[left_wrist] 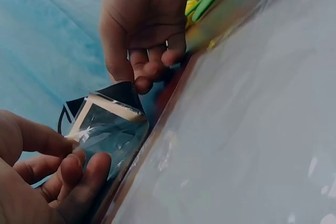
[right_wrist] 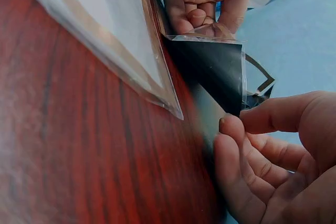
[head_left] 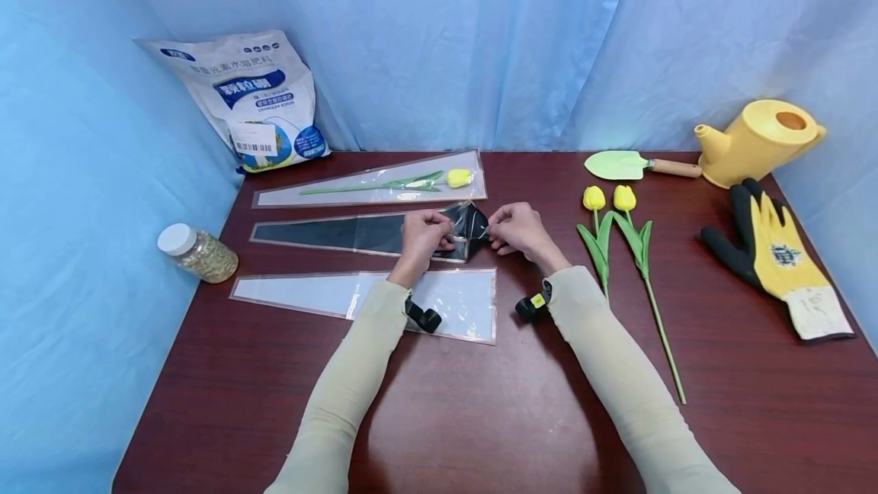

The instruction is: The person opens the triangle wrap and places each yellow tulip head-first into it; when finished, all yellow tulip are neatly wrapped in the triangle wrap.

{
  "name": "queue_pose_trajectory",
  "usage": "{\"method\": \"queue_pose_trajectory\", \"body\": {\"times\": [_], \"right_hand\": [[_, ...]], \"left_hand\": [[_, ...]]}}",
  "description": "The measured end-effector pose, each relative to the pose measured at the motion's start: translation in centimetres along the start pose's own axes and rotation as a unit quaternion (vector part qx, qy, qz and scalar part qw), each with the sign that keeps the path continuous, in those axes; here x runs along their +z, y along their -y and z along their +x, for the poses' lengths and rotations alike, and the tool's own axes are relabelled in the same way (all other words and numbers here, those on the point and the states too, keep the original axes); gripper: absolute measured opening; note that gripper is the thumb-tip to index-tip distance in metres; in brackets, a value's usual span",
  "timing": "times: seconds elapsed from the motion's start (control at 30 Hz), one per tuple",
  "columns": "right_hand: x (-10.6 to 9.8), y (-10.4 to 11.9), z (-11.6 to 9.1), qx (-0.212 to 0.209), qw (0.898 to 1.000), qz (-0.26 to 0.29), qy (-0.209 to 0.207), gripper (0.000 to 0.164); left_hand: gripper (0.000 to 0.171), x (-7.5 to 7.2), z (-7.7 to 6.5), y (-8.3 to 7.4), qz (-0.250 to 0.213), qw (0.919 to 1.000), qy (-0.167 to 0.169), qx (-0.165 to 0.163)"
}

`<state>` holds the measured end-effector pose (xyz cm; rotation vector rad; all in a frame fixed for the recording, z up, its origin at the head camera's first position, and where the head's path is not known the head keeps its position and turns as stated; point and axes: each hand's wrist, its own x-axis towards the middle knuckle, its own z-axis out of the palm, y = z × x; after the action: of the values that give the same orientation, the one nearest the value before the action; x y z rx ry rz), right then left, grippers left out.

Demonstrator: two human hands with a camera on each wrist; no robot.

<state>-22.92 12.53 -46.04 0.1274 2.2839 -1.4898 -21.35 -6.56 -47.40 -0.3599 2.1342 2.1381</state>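
Note:
A long tapered black flower sleeve (head_left: 322, 233) with a clear film front lies across the middle of the table, its wide end to the right. There my left hand (head_left: 424, 238) pinches the clear film (left_wrist: 113, 129) between thumb and fingers. Opposite it, my right hand (head_left: 519, 229) pinches the folded black corner (right_wrist: 218, 69) of the same end. The wide end is bent up and the film stands apart from the black sheet. Behind lies a white sleeve (head_left: 277, 197) with a yellow tulip (head_left: 459, 178) in it; in front, another white sleeve (head_left: 302, 288) lies flat under my left wrist.
Two yellow tulips (head_left: 624, 198) lie right of my right hand. Farther right are a green trowel (head_left: 613, 165), a yellow watering can (head_left: 744, 143) and a yellow-black glove (head_left: 782, 246). On the left stand a fertilizer bag (head_left: 240, 97) and a tilted jar (head_left: 209, 258). Blue curtains (head_left: 439, 44) enclose the table.

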Motion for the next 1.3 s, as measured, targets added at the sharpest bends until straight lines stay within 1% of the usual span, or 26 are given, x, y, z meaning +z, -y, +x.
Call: {"method": "queue_pose_trajectory", "body": {"times": [0.17, 0.27, 0.5, 0.73, 0.9, 1.03, 1.3], "right_hand": [[-0.1, 0.0, 0.2, -0.018, 0.997, -0.069, -0.007, 0.009], [-0.1, 0.1, 0.2, -0.026, 0.996, -0.086, -0.006, 0.009], [-0.3, 0.4, 0.0, -0.016, 0.997, -0.076, 0.001, 0.013], [-0.2, 0.6, -0.3, -0.012, 0.998, -0.06, 0.005, 0.019], [-0.2, 0.8, -0.4, -0.003, 0.998, -0.059, 0.007, 0.022], [-0.3, 1.1, -0.7, 0.0, 0.998, -0.065, 0.004, 0.025], [-1.6, 1.8, -2.2, -0.019, 0.998, -0.065, -0.001, 0.03]], "left_hand": [[0.008, 0.0, 0.1, 0.1, 0.016, 0.9999, -0.001, 0.004], [0.006, 0.0, 0.1, 0.1, 0.024, 0.9997, -0.006, 0.001], [0.005, 0.1, 0.2, 0.2, 0.044, 0.9989, -0.009, 0.007], [0.009, 0.1, 0.1, 0.3, 0.068, 0.9975, -0.009, 0.017], [0.008, 0.1, 0.0, 0.2, 0.069, 0.9975, -0.008, 0.013], [0.008, 0.1, -0.1, 0.1, 0.061, 0.9981, -0.005, 0.01], [0.005, 0.1, -0.1, 0.1, 0.068, 0.9976, -0.008, 0.01]]}}
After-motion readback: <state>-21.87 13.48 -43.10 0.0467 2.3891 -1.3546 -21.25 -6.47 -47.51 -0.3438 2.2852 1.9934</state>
